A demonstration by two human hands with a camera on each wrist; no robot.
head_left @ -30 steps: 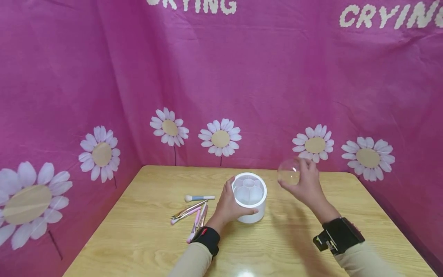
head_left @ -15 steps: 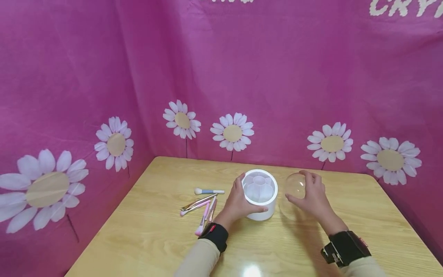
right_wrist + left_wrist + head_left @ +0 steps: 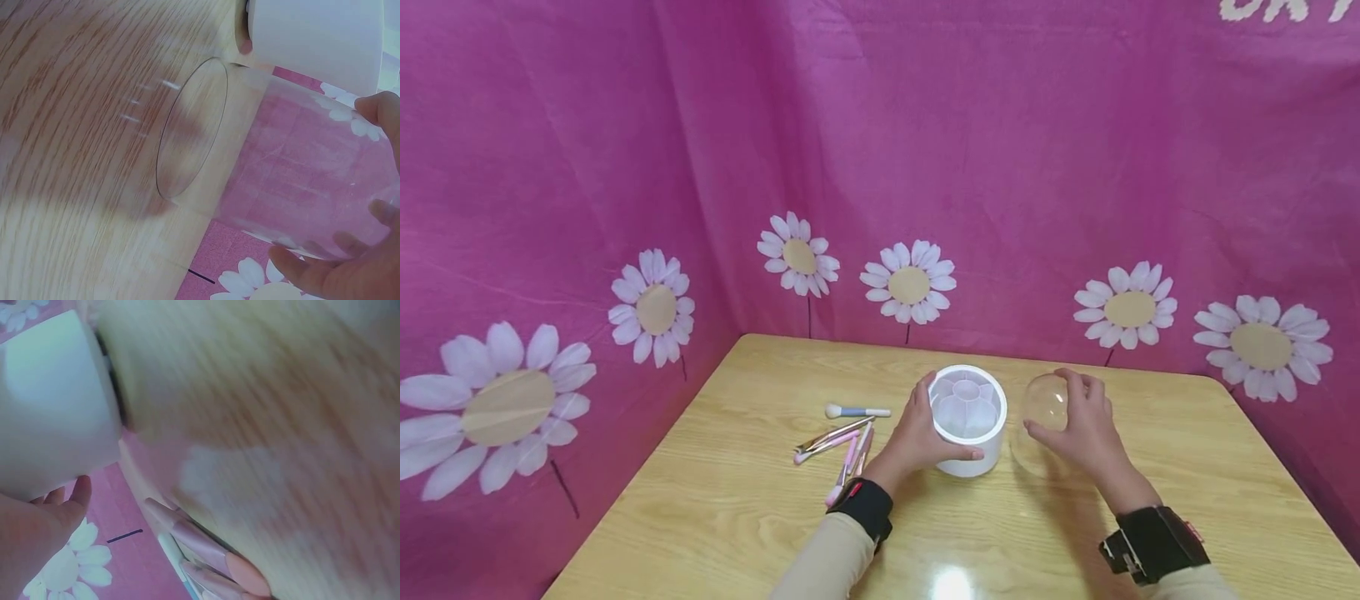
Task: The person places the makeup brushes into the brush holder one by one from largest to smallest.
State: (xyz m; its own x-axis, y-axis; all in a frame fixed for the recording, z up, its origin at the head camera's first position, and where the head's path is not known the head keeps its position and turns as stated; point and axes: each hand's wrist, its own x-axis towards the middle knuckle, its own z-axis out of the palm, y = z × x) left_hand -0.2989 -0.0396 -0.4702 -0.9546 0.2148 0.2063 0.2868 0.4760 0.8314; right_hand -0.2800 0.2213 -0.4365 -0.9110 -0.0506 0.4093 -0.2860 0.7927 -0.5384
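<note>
A white round organizer, divided inside into petal-like compartments, stands upright on the table. My left hand grips its left side, thumb across the front; the left wrist view shows the organizer's plain wall above the fingers. Just right of it, my right hand holds a clear domed cover from its right side. In the right wrist view the fingers and thumb spread around the cover's closed end, its round open rim down at the wood. Whether that rim touches the table I cannot tell.
Left of the organizer lie several makeup brushes: one with a blue handle, a gold one, and pink ones close to my left wrist. A pink flowered cloth hangs behind the wooden table.
My right hand has brought the clear cover down to the table beside the organizer. My left hand keeps its grip on the organizer. The head view has shifted slightly.
</note>
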